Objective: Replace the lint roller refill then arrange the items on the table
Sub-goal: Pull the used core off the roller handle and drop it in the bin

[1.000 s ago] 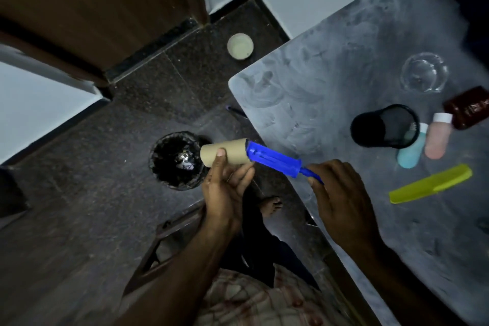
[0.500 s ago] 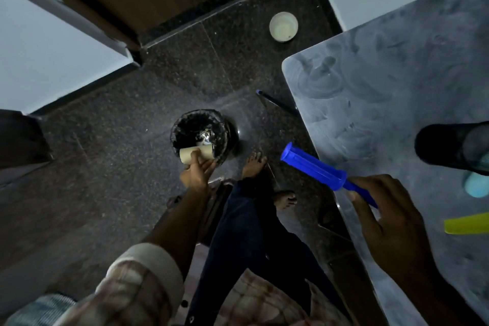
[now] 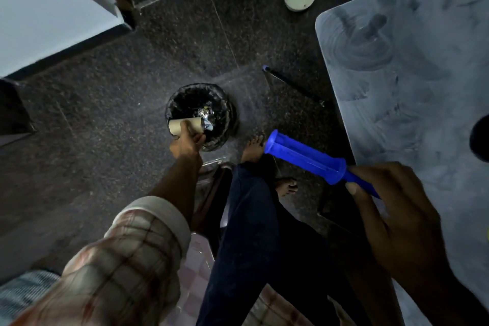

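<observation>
A: Status?
B: Empty cardboard tube [image 3: 185, 126] is pinched in left hand [image 3: 186, 144] fingers over the bin [image 3: 201, 116]. Bare roller handle [image 3: 307, 160] is gripped by right hand [image 3: 397, 209].
A: Left?
B: Tube not yet dropped; new refill unseen; table [image 3: 412, 66] items unarranged.

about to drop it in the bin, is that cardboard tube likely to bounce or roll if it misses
Probably light: the left hand pinches the cardboard tube with fingertips alone. It looks like a bare, round, hollow core, so it would likely roll on the smooth floor. It is right over the bin, so a miss seems unlikely.
</observation>
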`<control>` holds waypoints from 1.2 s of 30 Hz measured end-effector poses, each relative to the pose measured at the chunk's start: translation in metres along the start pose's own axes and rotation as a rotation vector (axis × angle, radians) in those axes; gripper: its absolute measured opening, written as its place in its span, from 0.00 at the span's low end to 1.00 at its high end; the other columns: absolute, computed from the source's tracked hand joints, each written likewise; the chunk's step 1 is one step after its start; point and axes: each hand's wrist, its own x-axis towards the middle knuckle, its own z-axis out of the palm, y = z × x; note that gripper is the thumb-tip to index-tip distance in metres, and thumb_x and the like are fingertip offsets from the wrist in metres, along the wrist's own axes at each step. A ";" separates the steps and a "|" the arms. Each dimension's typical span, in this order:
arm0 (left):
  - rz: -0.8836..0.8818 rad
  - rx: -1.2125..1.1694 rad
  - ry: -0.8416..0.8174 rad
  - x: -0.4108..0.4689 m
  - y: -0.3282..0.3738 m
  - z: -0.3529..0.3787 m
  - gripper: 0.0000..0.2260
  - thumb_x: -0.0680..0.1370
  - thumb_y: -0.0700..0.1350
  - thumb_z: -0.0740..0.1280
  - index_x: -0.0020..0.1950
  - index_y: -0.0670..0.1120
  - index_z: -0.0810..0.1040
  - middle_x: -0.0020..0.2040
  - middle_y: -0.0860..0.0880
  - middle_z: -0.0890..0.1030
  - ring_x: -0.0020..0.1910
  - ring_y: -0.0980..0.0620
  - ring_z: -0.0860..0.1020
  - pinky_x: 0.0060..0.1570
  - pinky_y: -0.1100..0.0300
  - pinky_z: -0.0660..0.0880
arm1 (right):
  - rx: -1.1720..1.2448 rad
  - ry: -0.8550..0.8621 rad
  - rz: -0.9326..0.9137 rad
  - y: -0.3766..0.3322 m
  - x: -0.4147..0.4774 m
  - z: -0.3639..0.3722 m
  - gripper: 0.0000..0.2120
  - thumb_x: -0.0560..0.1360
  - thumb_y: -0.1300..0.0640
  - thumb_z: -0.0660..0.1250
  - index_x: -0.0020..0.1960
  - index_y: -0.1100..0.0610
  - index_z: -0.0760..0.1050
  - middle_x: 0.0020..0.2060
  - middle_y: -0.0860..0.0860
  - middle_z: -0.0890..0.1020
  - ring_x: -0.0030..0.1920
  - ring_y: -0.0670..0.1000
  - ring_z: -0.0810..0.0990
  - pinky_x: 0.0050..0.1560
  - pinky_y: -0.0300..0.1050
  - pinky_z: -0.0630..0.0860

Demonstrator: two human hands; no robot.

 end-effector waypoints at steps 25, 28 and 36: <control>0.226 0.370 -0.193 -0.021 0.030 -0.031 0.13 0.87 0.38 0.58 0.69 0.35 0.76 0.68 0.35 0.78 0.57 0.45 0.79 0.77 0.43 0.70 | 0.046 0.039 -0.215 -0.072 0.043 0.008 0.09 0.81 0.59 0.66 0.58 0.59 0.82 0.50 0.51 0.81 0.49 0.53 0.77 0.50 0.54 0.75; 0.528 0.591 -0.323 -0.064 0.048 -0.027 0.16 0.87 0.37 0.59 0.73 0.33 0.73 0.72 0.36 0.77 0.70 0.44 0.76 0.77 0.47 0.69 | 0.062 0.107 -0.208 -0.076 0.041 -0.007 0.09 0.82 0.58 0.65 0.57 0.59 0.82 0.50 0.51 0.81 0.49 0.55 0.78 0.50 0.55 0.75; 1.191 0.629 -0.958 -0.235 0.098 0.013 0.22 0.77 0.37 0.63 0.70 0.50 0.77 0.66 0.55 0.82 0.66 0.53 0.81 0.65 0.60 0.76 | 0.066 0.380 -0.054 -0.056 0.001 -0.068 0.09 0.82 0.57 0.64 0.59 0.56 0.81 0.51 0.49 0.79 0.49 0.54 0.77 0.52 0.53 0.73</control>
